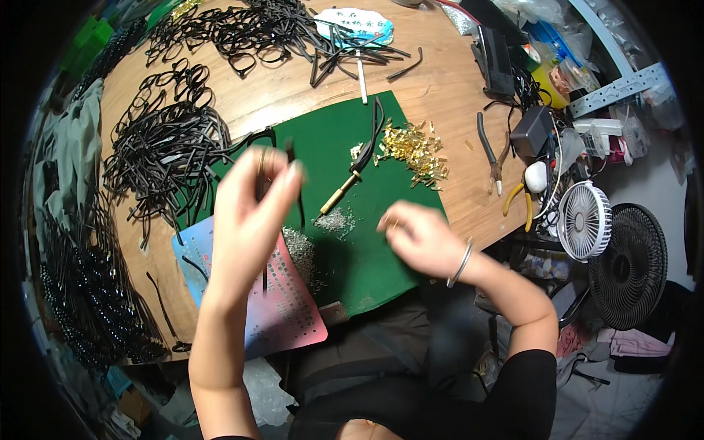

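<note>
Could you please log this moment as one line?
left hand: raised, pinching thin black plastic temple arm | right hand: fingers over green felt mat | heap of small gold metal hinges: untouched

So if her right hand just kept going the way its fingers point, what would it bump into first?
Probably the small heap of tiny silver bits on the green mat. The right hand points left, toward it. Depth is hard to judge, so it might pass above them.

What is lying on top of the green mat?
On the green mat lie gold metal bits, a brass-handled tool and tiny silver screws. The right hand hides whatever is under it.
</note>
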### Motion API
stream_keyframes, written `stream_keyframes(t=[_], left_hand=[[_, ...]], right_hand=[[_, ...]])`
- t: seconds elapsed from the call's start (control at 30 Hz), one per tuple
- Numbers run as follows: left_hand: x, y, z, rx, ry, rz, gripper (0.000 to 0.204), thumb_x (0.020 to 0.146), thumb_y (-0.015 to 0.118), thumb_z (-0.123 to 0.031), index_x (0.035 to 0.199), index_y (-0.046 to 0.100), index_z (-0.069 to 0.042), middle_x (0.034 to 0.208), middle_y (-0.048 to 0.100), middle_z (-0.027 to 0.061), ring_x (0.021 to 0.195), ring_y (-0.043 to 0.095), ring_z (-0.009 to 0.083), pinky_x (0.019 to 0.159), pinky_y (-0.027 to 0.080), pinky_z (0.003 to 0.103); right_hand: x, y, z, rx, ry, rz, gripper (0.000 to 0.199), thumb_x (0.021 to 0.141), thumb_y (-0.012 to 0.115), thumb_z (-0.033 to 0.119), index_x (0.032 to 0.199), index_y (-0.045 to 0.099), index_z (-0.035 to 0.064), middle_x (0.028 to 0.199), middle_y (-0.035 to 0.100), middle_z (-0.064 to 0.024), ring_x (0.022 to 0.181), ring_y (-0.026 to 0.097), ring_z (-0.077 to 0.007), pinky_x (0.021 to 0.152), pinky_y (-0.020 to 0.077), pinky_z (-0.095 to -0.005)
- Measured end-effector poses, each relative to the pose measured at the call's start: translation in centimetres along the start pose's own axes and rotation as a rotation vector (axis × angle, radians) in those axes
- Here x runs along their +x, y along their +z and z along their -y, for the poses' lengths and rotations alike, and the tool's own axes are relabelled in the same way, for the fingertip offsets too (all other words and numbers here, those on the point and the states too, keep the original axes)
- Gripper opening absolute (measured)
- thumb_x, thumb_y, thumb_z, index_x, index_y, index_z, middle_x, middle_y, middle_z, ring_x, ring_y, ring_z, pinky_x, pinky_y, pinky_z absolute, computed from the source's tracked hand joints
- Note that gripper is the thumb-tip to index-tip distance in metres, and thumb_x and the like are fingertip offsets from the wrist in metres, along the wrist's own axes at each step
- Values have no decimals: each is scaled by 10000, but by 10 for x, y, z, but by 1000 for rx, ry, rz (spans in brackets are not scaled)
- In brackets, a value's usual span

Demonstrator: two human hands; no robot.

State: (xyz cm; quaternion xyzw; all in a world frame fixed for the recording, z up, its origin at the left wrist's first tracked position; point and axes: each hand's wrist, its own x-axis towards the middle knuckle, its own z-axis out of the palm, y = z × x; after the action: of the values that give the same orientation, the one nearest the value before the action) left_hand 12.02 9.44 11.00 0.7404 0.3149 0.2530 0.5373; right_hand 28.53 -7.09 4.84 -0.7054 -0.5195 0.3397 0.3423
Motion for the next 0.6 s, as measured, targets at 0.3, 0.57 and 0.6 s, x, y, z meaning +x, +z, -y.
stream_keyframes(t=[0.3,0.57,0.6], left_hand=[[-142,-3,23,-251,-217,27,316,948,458,-77,1242,409,27,781,528,23,712,486,66,662,412,200],[-152,2,41,-445,-277,18,296,976,396,-127,1230,390,25,688,551,27,581,515,81,552,438,204],[-154,1,45,-490,-302,47,274,976,394,-131,1206,405,19,677,545,24,568,500,72,532,426,198]], right_hand=[[78,6,-29,-511,141,-337,233,798,642,234,817,579,11,805,623,-173,792,603,-339,690,473,-423],[29,-14,29,-109,176,-45,187,800,631,184,800,590,1,747,633,-117,653,613,-180,604,482,-311],[14,-14,47,93,217,89,145,796,637,143,791,605,2,731,635,-78,641,588,-112,570,469,-282]])
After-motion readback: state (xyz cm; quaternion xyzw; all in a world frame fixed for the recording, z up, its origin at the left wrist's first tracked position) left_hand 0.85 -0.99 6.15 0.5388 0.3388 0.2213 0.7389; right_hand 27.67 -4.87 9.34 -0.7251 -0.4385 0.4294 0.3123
